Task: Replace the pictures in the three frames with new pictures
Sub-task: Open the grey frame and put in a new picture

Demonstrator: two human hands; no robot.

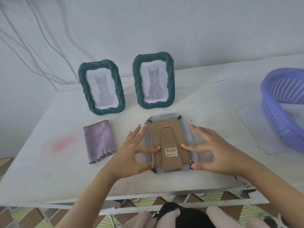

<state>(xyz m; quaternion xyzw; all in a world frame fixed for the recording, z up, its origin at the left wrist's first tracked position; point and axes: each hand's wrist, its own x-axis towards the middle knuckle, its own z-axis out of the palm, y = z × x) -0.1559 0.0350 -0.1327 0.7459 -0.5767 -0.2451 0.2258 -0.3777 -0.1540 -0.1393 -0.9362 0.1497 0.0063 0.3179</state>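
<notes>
We're looking down at a white table, and right in the middle a grey frame lies face down, its brown cardboard backing up, the fold-out stand flat along it with a barcode sticker near the lower end. Both hands are on it. The left hand comes in from the left side, fingers spread wide: the forefinger reaches across onto the backing's left edge, the thumb sits at the frame's near-left corner, and the other fingers fan out over the table just beside the frame. The right hand mirrors it on the other side, fingers splayed too, forefinger tip laid on the backing beside the sticker, thumb pressed at the near-right corner where a small black clip shows. Neither hand is closed around anything; they rest on top, fingertips down. Two more black clips sit at the far corners of the backing. Behind, toward the wall, two dark green frames stand upright side by side, apart from each other, each showing a drawing of a grey cat. Left of the grey frame, well clear of it, a folded purple cloth lies flat. Over at the right edge sits a purple slatted basket, resting on a clear sheet or sleeve, with what looks like paper inside, though that can't be made out properly.
</notes>
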